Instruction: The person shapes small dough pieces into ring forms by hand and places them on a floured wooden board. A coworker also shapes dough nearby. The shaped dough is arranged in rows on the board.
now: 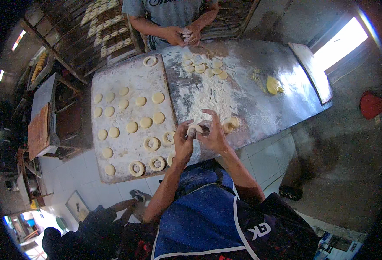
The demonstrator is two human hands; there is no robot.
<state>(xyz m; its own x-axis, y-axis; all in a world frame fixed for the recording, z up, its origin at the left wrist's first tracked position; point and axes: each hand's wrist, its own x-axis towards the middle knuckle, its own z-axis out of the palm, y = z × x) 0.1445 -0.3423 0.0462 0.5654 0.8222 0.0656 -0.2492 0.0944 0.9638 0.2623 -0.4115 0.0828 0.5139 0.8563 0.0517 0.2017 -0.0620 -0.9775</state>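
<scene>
Between my left hand [184,141] and my right hand [212,134], a pale dough piece [195,129] is pinched in curved fingers, partly hidden by them. Just right of my right hand sits a small pile of dough pieces [230,125] on the floured metal table [264,119]. Loose flour [209,97] spreads beyond my hands. To my left, a floured board [130,73] holds several flat dough discs [132,127] and several dough rings [152,144], some close to my left hand.
Across the table a person's hands [184,37] hold dough, near several small discs [199,65]. A yellow lump [273,84] lies at right. Racks of trays [104,26] and a side table [43,112] stand left. A red object [370,104] is beyond the table's right end.
</scene>
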